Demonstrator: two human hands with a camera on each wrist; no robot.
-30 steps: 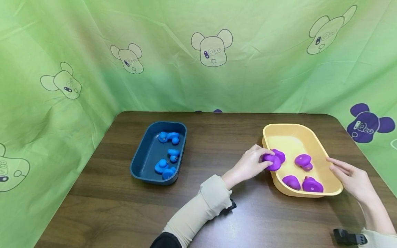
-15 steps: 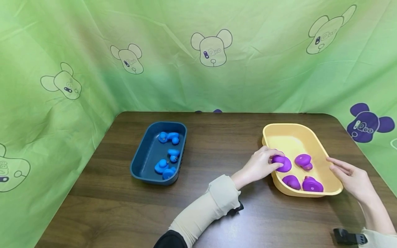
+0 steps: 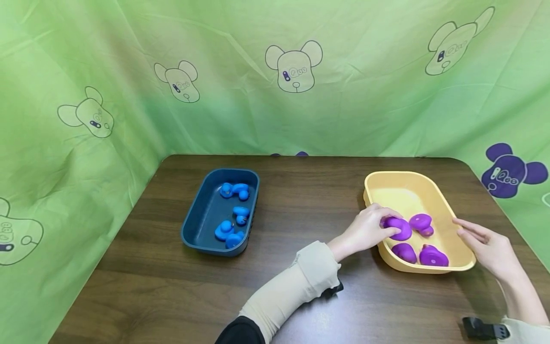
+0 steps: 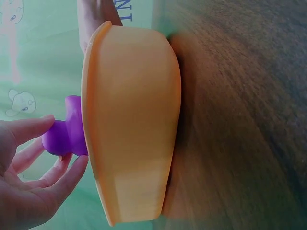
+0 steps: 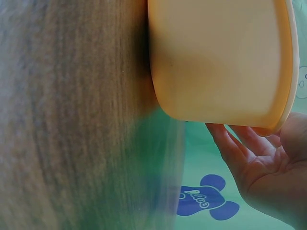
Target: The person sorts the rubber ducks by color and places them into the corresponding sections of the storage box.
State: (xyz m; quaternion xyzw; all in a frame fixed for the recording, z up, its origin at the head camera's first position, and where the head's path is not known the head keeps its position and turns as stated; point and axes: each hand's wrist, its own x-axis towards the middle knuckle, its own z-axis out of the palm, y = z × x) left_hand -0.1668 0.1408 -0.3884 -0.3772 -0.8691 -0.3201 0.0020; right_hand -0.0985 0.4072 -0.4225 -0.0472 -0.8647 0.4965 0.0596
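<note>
In the head view my left hand [image 3: 368, 226] pinches a purple rubber duck [image 3: 400, 230] just inside the left rim of a yellow bin [image 3: 397, 184]. The left wrist view shows thumb and fingertips on either side of the duck [image 4: 58, 137], which shows above the bin's rim [image 4: 88, 91]. Several other purple ducks lie in the bin, including one by its front wall [image 3: 433, 256]. At the bin's right side my right hand [image 3: 494, 251] holds the rim. Its thumb is by the rim in the right wrist view, with the fingers [image 5: 223, 146] against the outer wall.
A dark blue bin [image 3: 195, 231] with several blue ducks [image 3: 224, 230] stands on the left of the brown wooden table [image 3: 301, 191]. Green cloth [image 3: 232, 114] with bear-head prints hangs behind and beside the table.
My left hand has moved right with the purple duck, from over the bin's left rim to further inside, closer to the other ducks. My right hand has stayed at the rim.
</note>
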